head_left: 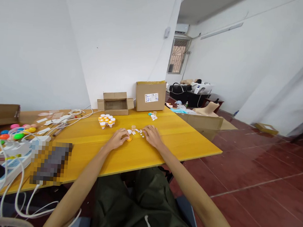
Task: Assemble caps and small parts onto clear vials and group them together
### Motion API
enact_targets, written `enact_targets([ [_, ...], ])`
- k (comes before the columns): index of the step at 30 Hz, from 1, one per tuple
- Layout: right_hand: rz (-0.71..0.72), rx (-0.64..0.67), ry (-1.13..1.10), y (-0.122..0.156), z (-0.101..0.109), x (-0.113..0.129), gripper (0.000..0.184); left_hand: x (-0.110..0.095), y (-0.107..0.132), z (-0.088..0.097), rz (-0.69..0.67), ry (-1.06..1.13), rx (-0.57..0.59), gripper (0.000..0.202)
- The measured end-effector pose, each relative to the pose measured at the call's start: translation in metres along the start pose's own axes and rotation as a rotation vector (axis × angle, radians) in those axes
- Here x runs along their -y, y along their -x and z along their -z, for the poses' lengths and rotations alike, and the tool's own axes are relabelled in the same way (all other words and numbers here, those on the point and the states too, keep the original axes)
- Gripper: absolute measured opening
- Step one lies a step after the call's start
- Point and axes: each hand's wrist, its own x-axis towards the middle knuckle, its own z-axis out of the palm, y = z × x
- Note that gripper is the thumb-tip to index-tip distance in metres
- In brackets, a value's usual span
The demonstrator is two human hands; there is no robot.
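Observation:
My left hand (pixel 119 139) rests on the yellow table (pixel 153 158), its bent fingertips closed at the edge of a small orange round piece (pixel 129 139). A white round piece (pixel 129 131) lies just beyond those fingers. Across from it, my right hand (pixel 152 135) has its fingers curled down beside small white plastic parts (pixel 140 131); whatever its fingertips pinch is hidden. Between the hands lie another white part (pixel 134 133) and a small clear cup (pixel 133 127). Farther back on the left stands a cluster of several white-and-orange capped pieces (pixel 106 120).
An open cardboard box (pixel 115 105) and a closed labelled carton (pixel 150 97) stand at the back. More small parts (pixel 153 116) lie before the carton. On the left are colourful round pieces (pixel 18 136), a power strip (pixel 26 158), cables and a blurred-out dark object (pixel 51 163).

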Motion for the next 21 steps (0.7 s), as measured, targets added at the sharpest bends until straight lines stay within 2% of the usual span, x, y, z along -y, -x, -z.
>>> enact_targets([
  [3,0.071,0.005,-0.019,0.001,-0.002,0.0,0.028,0.001,0.0,0.0,0.002,-0.001,0.008,0.015],
  [6,0.082,0.01,-0.016,0.001,-0.001,0.0,0.031,0.001,0.0,-0.001,0.006,0.004,0.008,0.015],
  [15,0.02,0.0,-0.052,0.0,0.009,0.005,0.029,0.002,-0.001,-0.002,0.001,-0.002,0.016,0.016],
  [21,-0.11,-0.026,0.001,0.002,0.009,-0.004,0.028,0.002,-0.001,-0.001,0.007,-0.02,0.038,0.017],
])
